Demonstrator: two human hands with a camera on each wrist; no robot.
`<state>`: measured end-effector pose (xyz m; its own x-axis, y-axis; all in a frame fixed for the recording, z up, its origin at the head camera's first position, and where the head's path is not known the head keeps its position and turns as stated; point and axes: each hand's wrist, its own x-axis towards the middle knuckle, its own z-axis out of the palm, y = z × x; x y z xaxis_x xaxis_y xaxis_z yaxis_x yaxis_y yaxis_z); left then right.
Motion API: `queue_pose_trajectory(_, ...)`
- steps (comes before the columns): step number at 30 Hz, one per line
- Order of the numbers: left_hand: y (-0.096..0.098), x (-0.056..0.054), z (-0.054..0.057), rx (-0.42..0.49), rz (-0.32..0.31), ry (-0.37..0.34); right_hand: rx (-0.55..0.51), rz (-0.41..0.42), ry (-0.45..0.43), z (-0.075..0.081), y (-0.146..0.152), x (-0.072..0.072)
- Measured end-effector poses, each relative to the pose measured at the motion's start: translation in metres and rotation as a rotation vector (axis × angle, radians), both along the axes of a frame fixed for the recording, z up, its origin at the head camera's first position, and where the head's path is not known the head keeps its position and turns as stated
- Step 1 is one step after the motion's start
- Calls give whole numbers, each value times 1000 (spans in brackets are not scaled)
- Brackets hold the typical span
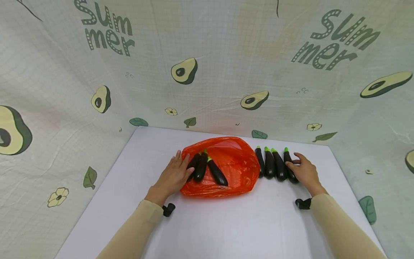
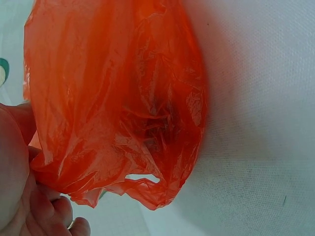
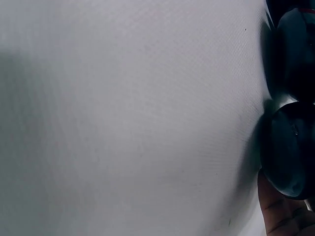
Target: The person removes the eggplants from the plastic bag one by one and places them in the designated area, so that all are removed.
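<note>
An open red plastic bag (image 1: 240, 172) lies on the table, with 3 dark eggplants in its left part, one being the slanted eggplant (image 1: 217, 172). My left hand (image 1: 174, 174) holds the bag's left edge; in the left wrist view its thumb and fingers are around the gathered plastic (image 2: 54, 172). Right of the bag, several eggplants lie side by side, green stems pointing away. At the right end of this row, my right hand (image 1: 305, 172) grips the last eggplant (image 1: 291, 174) from its right side. The right wrist view shows a finger against that eggplant's rounded end (image 3: 288, 152).
The white table (image 1: 226, 226) meets a hanging cloth (image 1: 220, 43) printed with avocados and leaves at its back and sides. The neighbouring eggplants (image 1: 269, 165) lie close to the bag's right rim. Black wrist cameras (image 1: 169, 209) sit at both cuffs.
</note>
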<state>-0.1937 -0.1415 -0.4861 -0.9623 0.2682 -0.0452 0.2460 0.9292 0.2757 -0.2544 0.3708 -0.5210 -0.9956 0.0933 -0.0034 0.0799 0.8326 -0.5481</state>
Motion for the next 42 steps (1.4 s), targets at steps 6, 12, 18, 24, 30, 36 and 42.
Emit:
queue_pose_trajectory(6, 0, 0, -3, -4, 3, 2, 3, -19, -30, 0, -1, 3)
queue_pose_trajectory(12, -1, 0, -4, -4, 3, 7, -5, -33, -29, 1, -1, 7)
queue_pose_trajectory(18, 0, 1, -2, 11, 3, 7, -4, -38, -9, 0, -1, 8)
queue_pose_trajectory(24, 0, 2, -1, 18, 6, -2, -6, -39, 3, -2, -2, 8)
queue_pose_trajectory(30, 0, 1, -1, 16, 8, -2, -24, -62, 3, -4, -5, 9)
queue_pose_trajectory(36, 0, 2, -1, 18, 4, 2, -38, -71, 14, -4, -6, 11)
queue_pose_trajectory(42, 0, 2, -2, 19, 2, 9, -39, -70, 25, -4, -5, 13)
